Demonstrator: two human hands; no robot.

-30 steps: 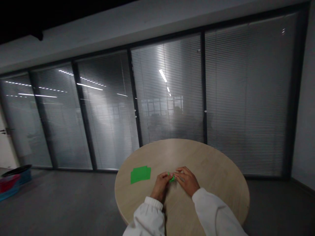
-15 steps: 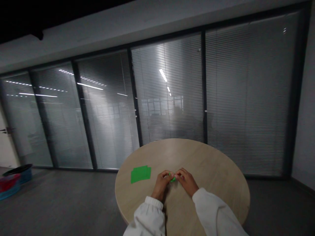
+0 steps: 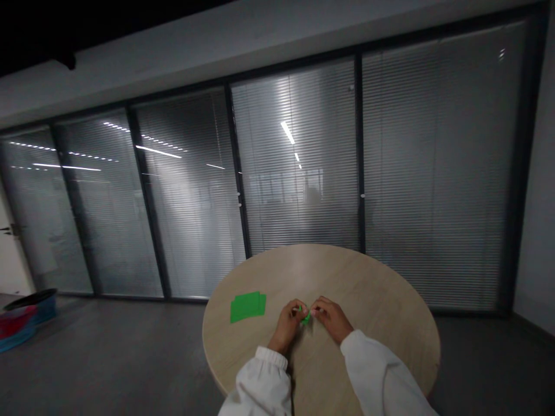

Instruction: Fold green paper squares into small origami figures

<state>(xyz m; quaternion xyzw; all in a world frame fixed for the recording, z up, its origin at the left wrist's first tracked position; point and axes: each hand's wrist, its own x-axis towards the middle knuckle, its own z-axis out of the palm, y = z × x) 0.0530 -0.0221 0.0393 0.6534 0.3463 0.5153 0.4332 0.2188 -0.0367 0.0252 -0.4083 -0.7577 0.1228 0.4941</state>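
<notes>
Over the middle of the round table (image 3: 368,289), my left hand (image 3: 288,325) pinches a small folded piece of green paper (image 3: 306,318) between thumb and fingers. My right hand (image 3: 333,319) is closed too, its fingertips pinched at the right edge of that paper. Both hands cover much of the piece, so its exact shape cannot be made out. To the left of my hands lie flat green sheets of paper (image 3: 246,307), overlapping one another on the tabletop.
Beyond the table stands a glass partition (image 3: 299,173) with blinds and dark frames. Blue and red tubs (image 3: 43,309) sit on the floor at the far left, near a white door (image 3: 11,260). A wall (image 3: 535,231) closes off the right side.
My right hand has shifted slightly right, so the fingertips of the two hands are a little further apart. More of the green paper shows between them. The flat sheets have not moved.
</notes>
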